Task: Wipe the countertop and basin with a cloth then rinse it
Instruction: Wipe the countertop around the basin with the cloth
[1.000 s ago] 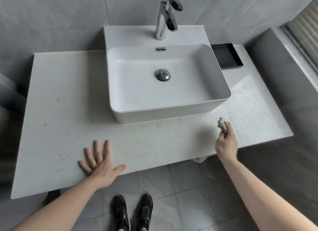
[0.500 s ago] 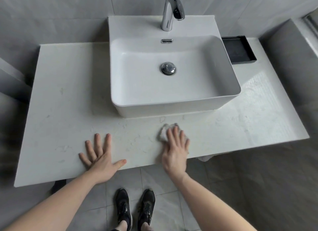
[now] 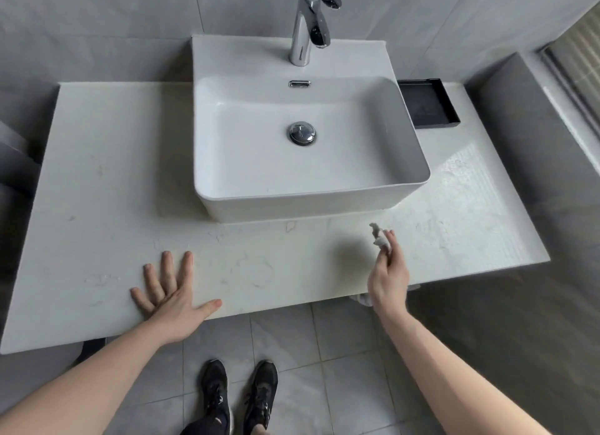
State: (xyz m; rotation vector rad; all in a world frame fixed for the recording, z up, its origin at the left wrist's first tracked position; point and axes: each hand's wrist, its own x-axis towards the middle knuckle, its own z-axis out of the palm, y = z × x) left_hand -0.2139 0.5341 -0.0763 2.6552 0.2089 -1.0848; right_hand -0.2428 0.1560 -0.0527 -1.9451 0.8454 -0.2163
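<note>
Pinching a small crumpled white cloth (image 3: 377, 238), right hand (image 3: 388, 277) raised over white marble surface (image 3: 97, 181), left hand (image 3: 172, 300) pressed flat, fingers spread wide.

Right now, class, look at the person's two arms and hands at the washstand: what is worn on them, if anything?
Nothing is worn. The left hand and right hand are bare, with no gloves, and no rings show on the fingers. Both forearms are bare as far as the picture's lower edge: no sleeves, watch or bracelet in view.
</note>
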